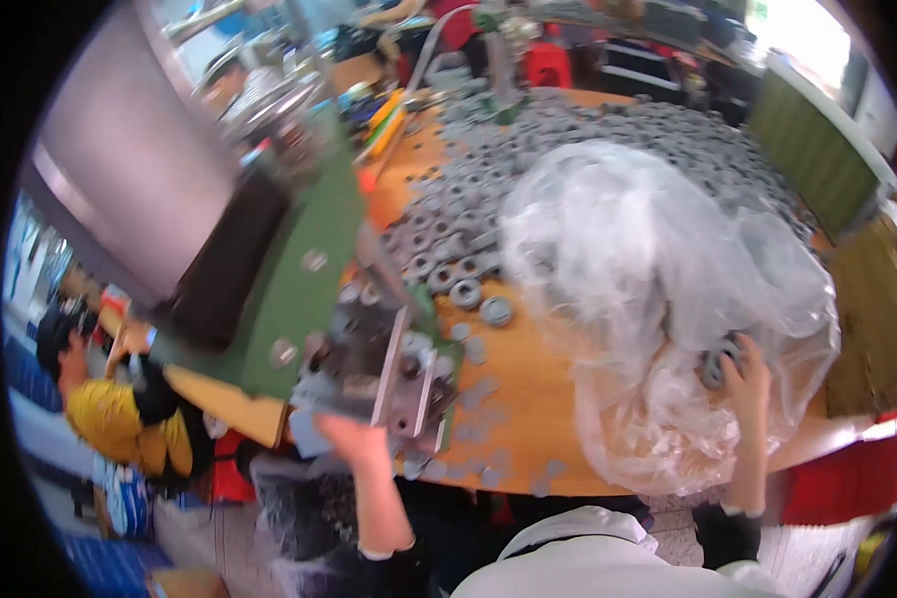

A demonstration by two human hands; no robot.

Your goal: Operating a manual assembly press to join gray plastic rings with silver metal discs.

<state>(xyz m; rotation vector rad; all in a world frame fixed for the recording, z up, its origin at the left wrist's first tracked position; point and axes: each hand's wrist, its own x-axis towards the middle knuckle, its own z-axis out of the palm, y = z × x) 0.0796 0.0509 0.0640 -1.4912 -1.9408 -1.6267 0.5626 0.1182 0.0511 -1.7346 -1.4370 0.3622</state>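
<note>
At the near edge of the worktop [538, 379], the person's left hand [341, 439] is at the metal fixture [369, 364]; it is blurred, and whether its fingers grip anything cannot be told. The right hand [746, 374] is curled around a dark grey part [720, 361] over the clear plastic bag [608, 229]. Flat grey discs [475, 351] lie scattered between fixture and bag. Below the worktop, another clear bag [281, 498] appears to hold small dark pieces, too unclear to identify.

The crumpled bag on the worktop spreads across its right side; how many parts are inside cannot be told. Beside and behind it lies a broad heap of grey ring-shaped parts [648, 140]. Judging by that heap, much handling seems left, though finished and unfinished parts cannot be told apart. To the right stands a cardboard box [872, 309], its contents hidden; beyond the heap is a red container [548, 65].
</note>
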